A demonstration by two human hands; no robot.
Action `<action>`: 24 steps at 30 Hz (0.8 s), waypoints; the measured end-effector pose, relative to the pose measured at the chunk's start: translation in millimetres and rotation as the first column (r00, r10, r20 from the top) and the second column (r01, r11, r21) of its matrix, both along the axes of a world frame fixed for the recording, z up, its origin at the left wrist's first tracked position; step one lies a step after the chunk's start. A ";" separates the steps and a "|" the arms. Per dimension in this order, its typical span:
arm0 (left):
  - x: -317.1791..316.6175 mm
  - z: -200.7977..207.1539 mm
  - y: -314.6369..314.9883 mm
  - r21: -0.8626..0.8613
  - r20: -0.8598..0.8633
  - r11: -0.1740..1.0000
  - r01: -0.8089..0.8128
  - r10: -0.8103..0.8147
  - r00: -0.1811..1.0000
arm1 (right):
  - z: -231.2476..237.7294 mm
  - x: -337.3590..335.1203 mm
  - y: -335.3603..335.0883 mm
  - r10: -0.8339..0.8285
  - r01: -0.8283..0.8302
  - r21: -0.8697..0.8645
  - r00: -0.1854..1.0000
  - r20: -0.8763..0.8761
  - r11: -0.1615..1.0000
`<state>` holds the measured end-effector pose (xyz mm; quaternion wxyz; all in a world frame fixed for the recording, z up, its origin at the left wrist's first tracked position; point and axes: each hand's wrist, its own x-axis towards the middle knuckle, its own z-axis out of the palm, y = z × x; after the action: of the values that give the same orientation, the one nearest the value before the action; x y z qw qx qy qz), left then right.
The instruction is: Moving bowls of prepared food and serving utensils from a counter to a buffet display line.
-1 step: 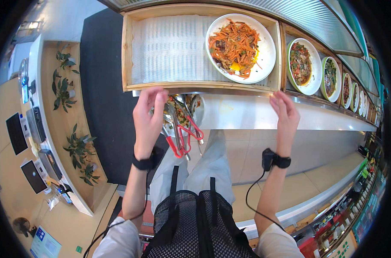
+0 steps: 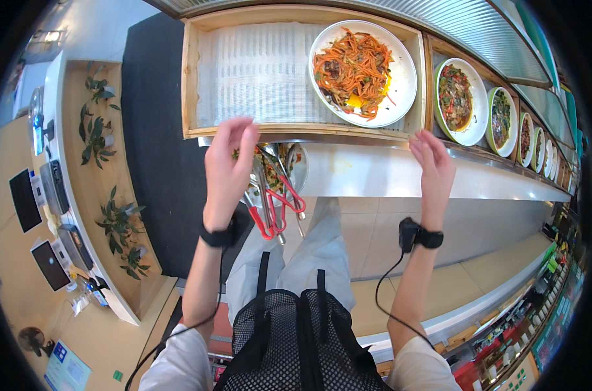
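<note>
My left hand (image 2: 227, 171) hovers by the front left edge of a wooden tray (image 2: 296, 131), its thumb and bent fingers slightly apart, with nothing visible in it. My right hand (image 2: 435, 171) is near the tray's front right corner, fingers loosely bent and holding nothing that I can see. Whether either hand touches the wood, I cannot tell. On the tray's right side sits a white plate (image 2: 406, 85) of shredded carrot and other food (image 2: 353, 73). Below the tray, beside my left hand, tongs with red handles (image 2: 276, 218) lie across a bowl of food (image 2: 300, 171).
To the right, several dishes of food (image 2: 457, 98) line the wooden-edged counter behind ribbed glass (image 2: 485, 32). A metal ledge (image 2: 374, 173) runs along the front. On the left are potted plants (image 2: 95, 140) in a planter and a desk with screens (image 2: 26, 199).
Both hands have moved up slightly, toward the tray. The plate and tongs stay where they were; the whole view has shifted a little.
</note>
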<state>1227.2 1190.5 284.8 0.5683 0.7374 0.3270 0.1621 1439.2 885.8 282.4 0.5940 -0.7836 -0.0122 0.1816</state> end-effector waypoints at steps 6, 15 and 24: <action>130.2 -67.2 14.3 0.104 -0.047 0.985 0.140 -0.136 0.990 | -58.8 92.5 20.1 0.326 -0.298 -0.347 0.945 0.024 0.889; 157.4 -88.6 -2.2 -0.241 -0.054 0.958 0.154 -0.171 0.984 | -66.4 83.7 31.1 0.198 -0.190 -0.160 0.980 0.032 0.969; 102.7 16.4 -52.4 -0.208 -0.024 0.976 -0.058 0.054 0.998 | 3.7 67.3 11.2 0.147 -0.142 0.093 0.988 -0.055 0.986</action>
<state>1330.0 1138.2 301.2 0.6348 0.6655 0.3681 0.1362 1506.5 897.0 286.1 0.6134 -0.7476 -0.0585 0.2477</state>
